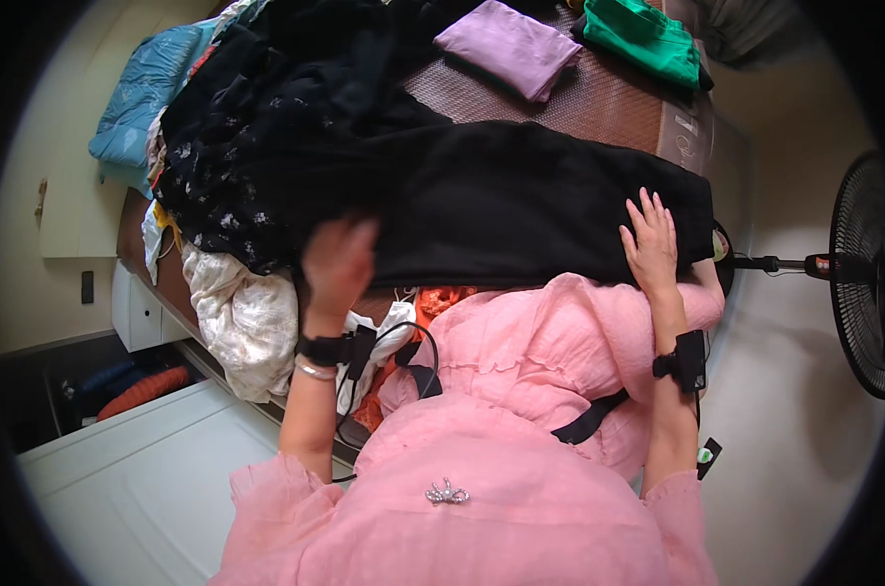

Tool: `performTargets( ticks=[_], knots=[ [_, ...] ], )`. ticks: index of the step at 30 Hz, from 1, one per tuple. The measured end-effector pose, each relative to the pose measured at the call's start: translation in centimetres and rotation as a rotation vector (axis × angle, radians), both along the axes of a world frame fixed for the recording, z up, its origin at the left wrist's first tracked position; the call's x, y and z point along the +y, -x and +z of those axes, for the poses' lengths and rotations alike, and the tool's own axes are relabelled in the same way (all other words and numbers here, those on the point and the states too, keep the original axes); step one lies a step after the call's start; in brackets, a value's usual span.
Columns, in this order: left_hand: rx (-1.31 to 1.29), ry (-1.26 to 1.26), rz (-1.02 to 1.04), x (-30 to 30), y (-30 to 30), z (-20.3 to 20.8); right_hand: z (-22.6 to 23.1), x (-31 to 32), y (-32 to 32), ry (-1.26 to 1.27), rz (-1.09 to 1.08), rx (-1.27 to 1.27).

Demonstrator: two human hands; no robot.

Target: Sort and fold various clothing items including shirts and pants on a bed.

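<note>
A black garment (520, 200), which looks like a trouser leg laid flat, stretches across the bed before me. My right hand (651, 242) rests on its right end, palm down with fingers extended and holding nothing. Over the lower left part of the black cloth is my left hand (341, 262), smeared by motion, so its fingers cannot be made out. Left of that hand lies a black cloth with pale flower-like patches (218, 181), heaped against more dark fabric.
A folded lilac garment (509, 47) and a folded green one (642, 44) lie on the brown mat (481, 93). Cream cloth (242, 317) bunches at the bed's left edge, below a blue package (144, 98). A black fan (862, 273) stands at right.
</note>
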State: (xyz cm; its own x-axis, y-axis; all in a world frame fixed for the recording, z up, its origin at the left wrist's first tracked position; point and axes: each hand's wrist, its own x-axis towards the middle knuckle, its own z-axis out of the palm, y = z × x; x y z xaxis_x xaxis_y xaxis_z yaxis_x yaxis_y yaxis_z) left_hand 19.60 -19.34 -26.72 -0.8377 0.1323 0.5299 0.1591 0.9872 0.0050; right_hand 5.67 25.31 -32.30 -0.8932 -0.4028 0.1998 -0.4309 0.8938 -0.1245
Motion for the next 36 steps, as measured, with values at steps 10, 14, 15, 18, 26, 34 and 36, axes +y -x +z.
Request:
performTargets(
  ticks=[10,14,15,18,26,34,36],
  knots=[
    [-0.376,-0.305,-0.053,4.5,-0.2,0.5,2.4,-12.5,-1.0,0.938,0.02,-0.776],
    [-0.515,-0.404,-0.238,5.2,-0.7,2.3,2.7,-18.5,-0.9,1.045,-0.052,-1.273],
    [-0.626,-0.443,-0.272,5.3,-0.7,2.5,4.8,-19.5,-1.5,1.158,-0.005,-1.281],
    [-0.341,-0.457,-0.255,4.4,2.3,2.2,-0.5,-20.9,-3.3,1.25,-0.132,-1.048],
    [-0.159,0.077,-0.111,0.3,11.0,1.7,1.3,-22.5,-6.7,1.297,-0.031,-0.585],
    [-0.041,0.146,-0.017,-0.9,12.8,0.5,-0.3,-23.4,-6.8,0.992,-0.234,-0.674],
    [-0.157,-0.009,-0.164,1.2,13.0,0.2,-0.7,-23.3,-7.1,1.016,-0.164,-0.546]
  ],
)
